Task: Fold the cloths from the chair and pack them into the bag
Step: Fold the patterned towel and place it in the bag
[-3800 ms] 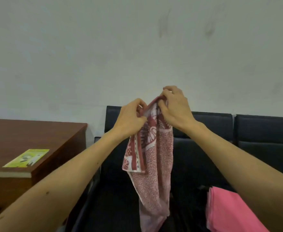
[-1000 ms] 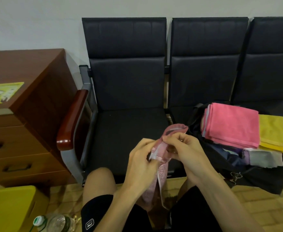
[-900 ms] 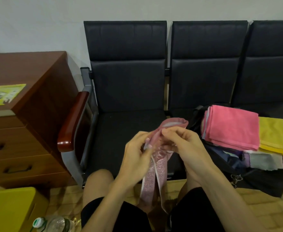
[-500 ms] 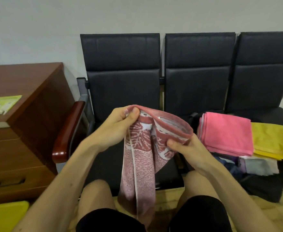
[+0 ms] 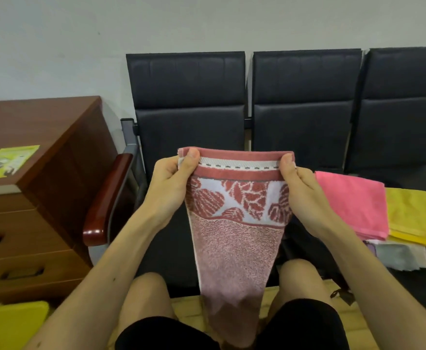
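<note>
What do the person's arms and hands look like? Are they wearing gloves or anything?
No gloves. The left hand and right hand are bare, with short thumbnails and no rings showing. The left forearm and right forearm are bare too: no sleeves, watch or bracelets in view. The only clothing showing is black shorts.

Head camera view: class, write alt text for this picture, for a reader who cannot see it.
A person's left hand and right hand pinch the top corners of a red-and-white leaf-patterned terry towel, which hangs down between their knees. Behind stands a row of black padded chairs, with a folded pink cloth and a yellow cloth at right.
</note>
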`<state>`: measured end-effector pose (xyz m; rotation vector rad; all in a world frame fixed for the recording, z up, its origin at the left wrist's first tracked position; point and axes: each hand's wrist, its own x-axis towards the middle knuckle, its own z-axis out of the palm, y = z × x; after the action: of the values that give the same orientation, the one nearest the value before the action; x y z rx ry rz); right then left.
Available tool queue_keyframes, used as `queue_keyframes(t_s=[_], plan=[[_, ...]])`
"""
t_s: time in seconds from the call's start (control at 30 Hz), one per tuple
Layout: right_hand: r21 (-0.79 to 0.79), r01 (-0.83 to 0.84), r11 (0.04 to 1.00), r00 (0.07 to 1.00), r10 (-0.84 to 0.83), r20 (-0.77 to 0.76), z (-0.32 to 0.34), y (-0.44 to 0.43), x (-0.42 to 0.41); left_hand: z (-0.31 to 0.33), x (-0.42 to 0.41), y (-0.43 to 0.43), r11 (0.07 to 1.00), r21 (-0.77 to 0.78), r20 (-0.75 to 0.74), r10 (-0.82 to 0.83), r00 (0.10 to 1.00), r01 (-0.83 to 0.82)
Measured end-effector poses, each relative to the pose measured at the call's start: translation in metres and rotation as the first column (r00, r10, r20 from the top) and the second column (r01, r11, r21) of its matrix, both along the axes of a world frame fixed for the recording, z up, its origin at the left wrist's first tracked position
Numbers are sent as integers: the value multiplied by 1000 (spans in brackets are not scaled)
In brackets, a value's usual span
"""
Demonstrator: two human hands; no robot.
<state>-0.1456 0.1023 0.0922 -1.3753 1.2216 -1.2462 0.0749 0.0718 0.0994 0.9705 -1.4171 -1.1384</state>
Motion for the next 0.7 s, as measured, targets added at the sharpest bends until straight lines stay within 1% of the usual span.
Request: queue_keyframes(t_s=[0.07,0.13,0.2,0.27,0.3,0.33,0.37,0.4,0.43,0.47,0.5,0.53,0.57,0.6,0.63,0.67,0.7], plan=[[66,-15,998,996,10,84,-4,0,-4,-2,-9,-1,996,-31,-24,79,997,-79],[121,-10,993,989,-8,148,-6,-2,-8,-4,-19,-3,991,-50,-24,125,992,-126],[158,5,987,968,-44,247,-11,-2,-7,-7,-28,-4,981,-72,-20,177,984,-177],[120,-52,991,926,3,379,-28,3,-5,-11,-37,-5,970,-86,-37,223,974,-226],[95,-109,990,913,62,403,-43,5,-3,-13,-41,-7,966,-79,-55,244,968,-248],[97,-155,983,912,105,397,-60,11,0,-15,-46,-8,963,-56,-68,258,964,-262],[124,-181,976,928,128,350,-82,15,3,-17,-48,-10,961,-30,-83,273,959,-276],[178,-204,963,945,146,291,-100,20,8,-19,-49,-12,960,-3,-101,280,955,-282],[223,-205,953,967,162,199,-117,27,13,-21,-50,-14,957,11,-110,290,951,-290],[246,-219,944,972,190,137,-130,33,18,-23,-50,-16,955,26,-108,298,949,-297],[273,-239,932,971,220,96,-140,38,21,-24,-48,-17,952,35,-89,306,948,-304],[287,-248,925,968,227,104,-146,42,20,-26,-45,-19,948,43,-61,319,946,-317],[298,-257,919,963,218,158,-144,45,19,-28,-39,-22,937,43,-28,349,937,-347],[308,-263,914,947,184,263,-139,46,17,-31,-30,-28,915,35,21,401,916,-401],[320,-296,900,907,160,389,-129,46,15,-33,-20,-35,881,19,77,469,880,-472],[319,-345,883,848,147,510,-119,45,12,-38,-10,-47,846,30,130,525,841,-532],[306,-391,868,786,142,602,-106,44,12,-41,-4,-56,818,104,154,549,822,-566]])
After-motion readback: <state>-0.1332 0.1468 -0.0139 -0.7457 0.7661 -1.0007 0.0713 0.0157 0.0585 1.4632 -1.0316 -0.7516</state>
